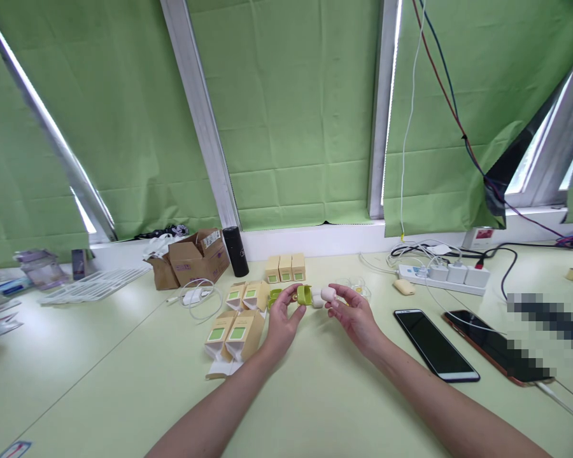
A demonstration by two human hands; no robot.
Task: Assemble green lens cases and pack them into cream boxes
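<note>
My left hand point(283, 318) pinches a small green open-topped holder point(304, 294) between thumb and fingers. In my right hand point(358, 316) is a white, rounded, egg-like piece point(328, 294), held at the fingertips just right of the holder. White rounded pieces point(318, 299) show between the two hands; whether they touch the table I cannot tell. Another green piece point(274, 295) lies behind my left hand, partly covered by it. Left of that hand stand several cream cartons with green labels point(244, 334), their white flaps folded out.
Small cream boxes point(285, 268) and clear round containers point(357, 287) stand farther back. A brown cardboard box point(199, 259), black bottle point(235, 252) and white charger cable point(194, 296) are at left. Right: power strip point(439, 278), beige object point(403, 287), white-framed phone point(437, 345), second phone point(496, 346).
</note>
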